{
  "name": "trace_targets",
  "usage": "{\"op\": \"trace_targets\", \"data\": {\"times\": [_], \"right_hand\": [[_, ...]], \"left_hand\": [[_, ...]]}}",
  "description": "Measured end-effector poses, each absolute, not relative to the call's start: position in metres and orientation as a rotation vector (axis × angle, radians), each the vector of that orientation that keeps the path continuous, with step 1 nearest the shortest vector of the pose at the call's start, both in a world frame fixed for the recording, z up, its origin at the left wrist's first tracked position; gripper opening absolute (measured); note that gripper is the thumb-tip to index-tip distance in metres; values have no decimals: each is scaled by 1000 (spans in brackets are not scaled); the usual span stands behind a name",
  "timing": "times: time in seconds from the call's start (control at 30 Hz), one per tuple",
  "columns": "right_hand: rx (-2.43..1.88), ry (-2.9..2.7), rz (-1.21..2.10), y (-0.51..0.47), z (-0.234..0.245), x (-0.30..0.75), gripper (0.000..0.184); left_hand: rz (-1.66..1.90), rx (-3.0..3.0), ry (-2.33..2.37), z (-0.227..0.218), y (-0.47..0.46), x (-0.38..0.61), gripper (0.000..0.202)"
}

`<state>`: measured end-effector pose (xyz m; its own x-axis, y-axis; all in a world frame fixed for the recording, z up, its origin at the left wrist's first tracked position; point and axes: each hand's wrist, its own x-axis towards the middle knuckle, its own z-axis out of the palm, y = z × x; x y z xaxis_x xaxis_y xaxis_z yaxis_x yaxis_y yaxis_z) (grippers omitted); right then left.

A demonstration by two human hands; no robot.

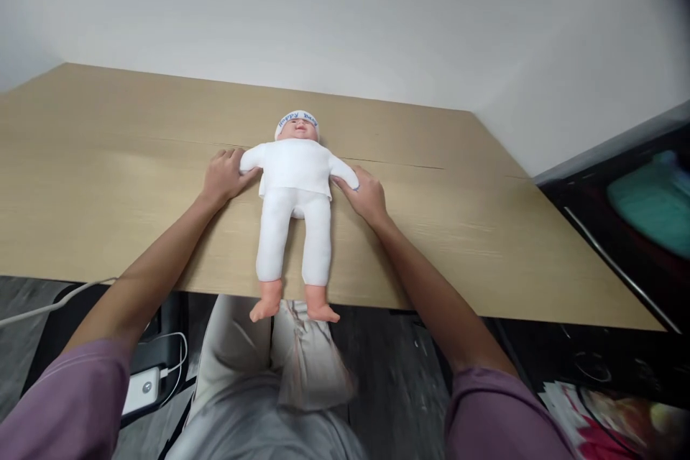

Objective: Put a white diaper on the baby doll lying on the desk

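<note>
Head view: left hand [223,176] and right hand [369,195] hold fingers closed around the arms of a white-clothed baby doll [295,169], face-up on the pale wood-grain table [458,230], feet overhanging.

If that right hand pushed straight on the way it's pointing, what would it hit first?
The white-sleeved arm of the doll, which the right hand is touching; beyond that, perhaps its torso, though depth is unclear.

Open wood-grain tabletop [97,158] stretches left and right of the frame's centre, passable on both sides. Mid-frame, the baby doll [296,165] blocks the way, left hand [223,176] and right hand [369,194] gripping its arms; the wall [323,21] bounds the top.
</note>
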<state>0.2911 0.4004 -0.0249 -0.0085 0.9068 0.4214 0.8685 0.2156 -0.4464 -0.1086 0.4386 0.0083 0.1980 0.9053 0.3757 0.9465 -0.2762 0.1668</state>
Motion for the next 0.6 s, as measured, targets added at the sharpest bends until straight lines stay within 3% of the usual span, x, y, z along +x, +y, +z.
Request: {"op": "trace_targets", "data": {"times": [0.37, 0.6], "right_hand": [[-1630, -1850, -23, 531, -31, 302, 83], [-1571, -1897, -83, 552, -37, 315, 82]], "left_hand": [[-700, -2279, -1865, 6, 559, -98, 68], [-682, -2294, -1832, 5, 565, -107, 82]]}}
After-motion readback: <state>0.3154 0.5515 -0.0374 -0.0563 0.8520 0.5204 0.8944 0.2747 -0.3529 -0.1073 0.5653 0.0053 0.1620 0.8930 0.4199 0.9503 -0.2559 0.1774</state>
